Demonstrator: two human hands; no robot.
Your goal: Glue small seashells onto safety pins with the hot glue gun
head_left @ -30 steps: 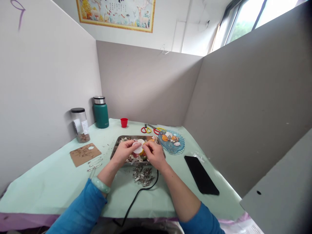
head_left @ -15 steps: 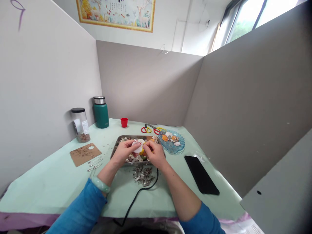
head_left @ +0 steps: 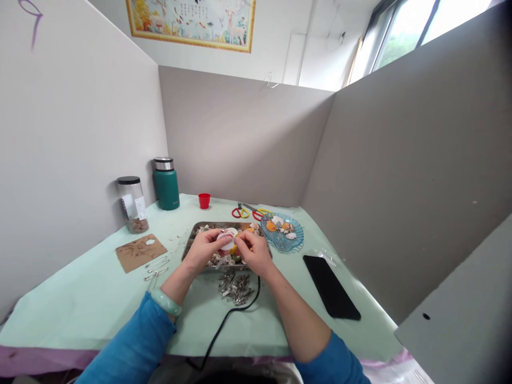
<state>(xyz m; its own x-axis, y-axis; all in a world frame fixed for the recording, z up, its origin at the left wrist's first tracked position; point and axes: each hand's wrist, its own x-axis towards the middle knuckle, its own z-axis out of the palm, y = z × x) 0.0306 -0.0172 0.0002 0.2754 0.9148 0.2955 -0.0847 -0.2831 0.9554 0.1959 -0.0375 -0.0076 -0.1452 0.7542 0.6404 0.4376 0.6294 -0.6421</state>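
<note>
Over the metal tray (head_left: pixel 218 223) of mixed seashells (head_left: pixel 229 260), my left hand (head_left: pixel 201 250) pinches a thin white round disc (head_left: pixel 226 242), perhaps a shell, between thumb and fingers. My right hand (head_left: pixel 256 253) is closed in a pinch at the disc's right edge. Whether its fingertips grip the disc itself or something small beside it is too fine to make out. Both hands hide part of the tray. A pile of small metal clasps (head_left: pixel 236 290) lies just in front of the tray, between my forearms.
Right of the tray stands a blue glass plate (head_left: pixel 283 244) of shells; scissors (head_left: pixel 260 213) lie behind. A black phone-like slab (head_left: pixel 332 288) is farther right. On the left are safety pins (head_left: pixel 156 269), brown board (head_left: pixel 138 255), jar (head_left: pixel 134 205) and green bottle (head_left: pixel 167 186). A black cord (head_left: pixel 228 314) runs nearby.
My hands stay in nearly the same place. The white disc looks tilted slightly flatter between my fingers; the view has shifted a touch.
</note>
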